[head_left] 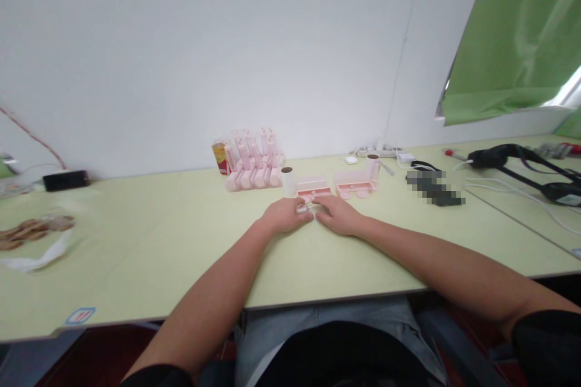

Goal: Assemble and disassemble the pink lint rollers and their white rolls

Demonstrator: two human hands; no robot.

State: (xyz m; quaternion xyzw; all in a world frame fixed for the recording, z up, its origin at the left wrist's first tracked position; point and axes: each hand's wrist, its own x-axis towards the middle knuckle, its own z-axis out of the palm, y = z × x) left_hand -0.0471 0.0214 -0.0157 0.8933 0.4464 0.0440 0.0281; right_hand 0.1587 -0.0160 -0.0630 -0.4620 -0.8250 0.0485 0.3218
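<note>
My left hand [285, 215] rests near the middle of the table, thumb and fingers closed around a small whitish piece [303, 209] whose kind I cannot make out. Facing it, my right hand [339, 215] has its thumb and index finger apart, fingertips beside that piece. Just beyond both hands lies an open pink case [314, 192] with a clear raised lid. A second open pink case [354, 187] sits to its right. A white roll with a brown core [287, 182] stands upright behind my left hand.
Several pink holder-like parts [255, 169] stand in rows against the wall, beside a red and yellow box [221, 158]. Another roll [373, 168] stands at right. A power strip [380, 152], cables and a black headset-like frame [503, 160] lie further right; a phone [66, 181] lies left.
</note>
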